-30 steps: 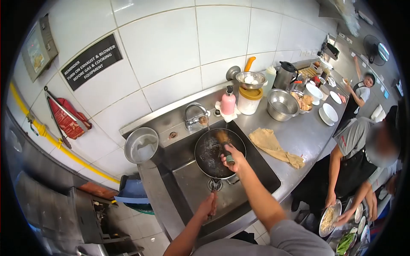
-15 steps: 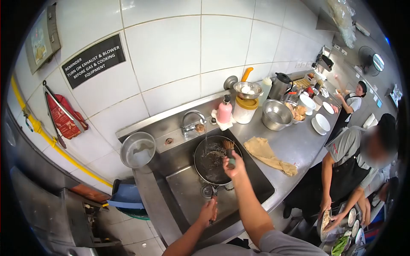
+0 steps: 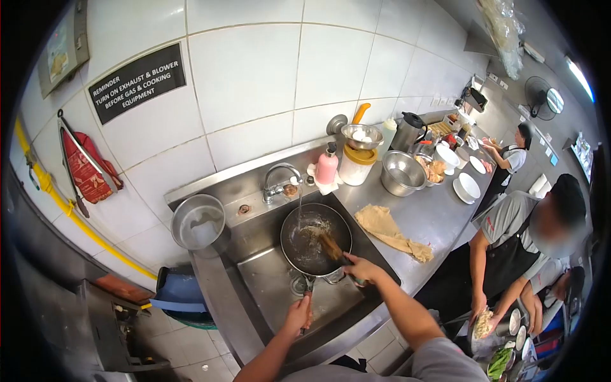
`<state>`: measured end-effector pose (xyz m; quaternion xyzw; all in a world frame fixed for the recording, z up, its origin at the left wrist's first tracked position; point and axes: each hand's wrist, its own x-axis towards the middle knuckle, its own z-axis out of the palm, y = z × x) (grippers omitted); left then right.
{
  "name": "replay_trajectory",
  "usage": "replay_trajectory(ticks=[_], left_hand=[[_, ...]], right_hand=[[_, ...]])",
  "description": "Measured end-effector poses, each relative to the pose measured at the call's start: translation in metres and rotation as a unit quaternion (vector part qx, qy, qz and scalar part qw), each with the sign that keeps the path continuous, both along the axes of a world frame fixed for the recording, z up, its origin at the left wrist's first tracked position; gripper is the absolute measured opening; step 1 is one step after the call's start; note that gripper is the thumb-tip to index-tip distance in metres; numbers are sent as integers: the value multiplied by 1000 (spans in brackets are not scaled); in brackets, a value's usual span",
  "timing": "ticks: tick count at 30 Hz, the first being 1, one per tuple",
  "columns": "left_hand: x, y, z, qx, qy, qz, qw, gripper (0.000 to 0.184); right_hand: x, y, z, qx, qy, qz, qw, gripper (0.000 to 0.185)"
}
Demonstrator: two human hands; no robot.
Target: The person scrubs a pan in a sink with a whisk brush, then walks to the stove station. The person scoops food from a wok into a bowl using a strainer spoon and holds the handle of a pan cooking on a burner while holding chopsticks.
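Note:
A dark frying pan (image 3: 298, 249) is held in the steel sink (image 3: 258, 270), with some whitish suds or residue on its inner surface. My left hand (image 3: 298, 314) is wrapped round the pan's handle on the near side. In my right hand (image 3: 363, 270) is a scrub brush (image 3: 330, 246), its brown bristles inside the pan at the right and its handle mostly covered by my fingers. From the faucet (image 3: 284, 181), a thin stream of water falls into the pan.
A metal pot (image 3: 198, 223) stands left of the sink. On the right counter are a tan cloth (image 3: 393, 233), a pink pump bottle (image 3: 327, 165), a yellow-lidded tub (image 3: 358, 165) and a steel bowl (image 3: 403, 174). A co-worker (image 3: 509, 242) handles food at the right.
My right hand has moved nearer to me and to the right, and the brush has gone from the pan's upper right to a lower, slanted position. My left hand keeps hold of the handle.

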<state>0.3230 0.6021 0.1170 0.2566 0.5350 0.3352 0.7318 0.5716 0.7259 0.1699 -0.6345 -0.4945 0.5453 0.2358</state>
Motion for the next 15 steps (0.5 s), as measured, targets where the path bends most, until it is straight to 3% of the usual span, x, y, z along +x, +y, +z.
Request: replay_trajectory(ticks=[2,3,5,8,10,14,15], left_hand=[[0,-3,0,-7,0,3,1000,37],[-1,-5,-1,13,15,-5,1000,34],[4,-8,0,35,27,-18,999,31],[7,-10,13,40,20,-1,999,27],[7,-6,27,33,-4,6,999,28],[4,3,39,2,-18,1,1000,28],[2,3,41,-6,-18,-4,1000,28]], right_hand=[[3,-22,75,-159,-197,211,944,69],[8,-17,84,-163,-201,208,943,69],[17,-5,100,-178,-325,288,883,69],[11,33,91,-100,-434,307,841,70],[-1,50,57,156,-579,225,768,71],[-29,42,38,144,-538,214,802,70],[-24,39,38,105,-503,260,818,70]])
